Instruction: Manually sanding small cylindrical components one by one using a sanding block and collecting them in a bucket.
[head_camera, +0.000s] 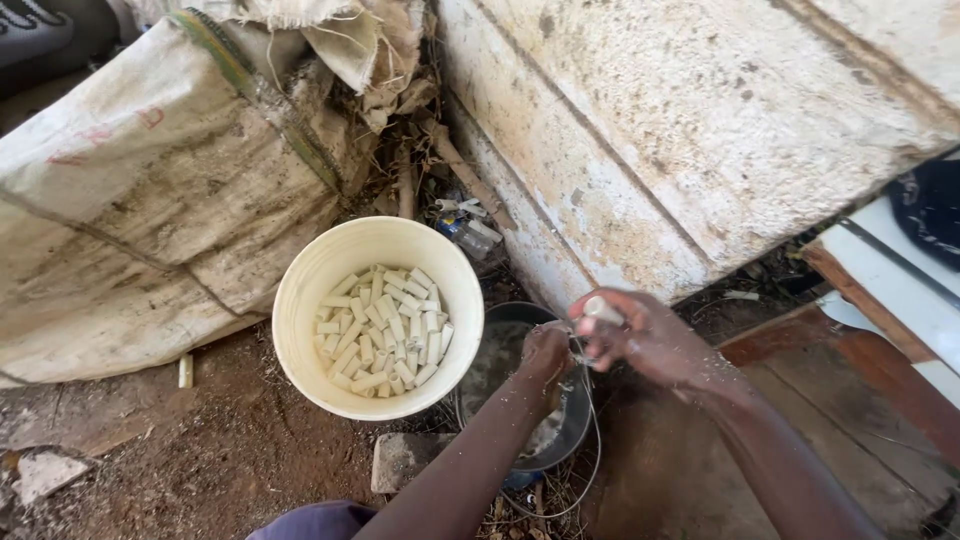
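My right hand (640, 335) is closed around a short pale peeled stick piece (601, 308) above the rim of a dark metal pot (575, 420). My left hand (545, 352) is fisted right beside it over the same pot; a small blade seems to sit between the hands, but I cannot make it out clearly. To the left stands a cream plastic bucket (300, 300) holding several short white peeled pieces (385, 330). The pot holds murky water and scraps.
A large dirty woven sack (150, 200) fills the left. A rough whitewashed wall (700, 130) runs behind the pot. A wooden bench (860, 350) sits at the right. A flat stone (400, 460) lies on the red earth near the pot.
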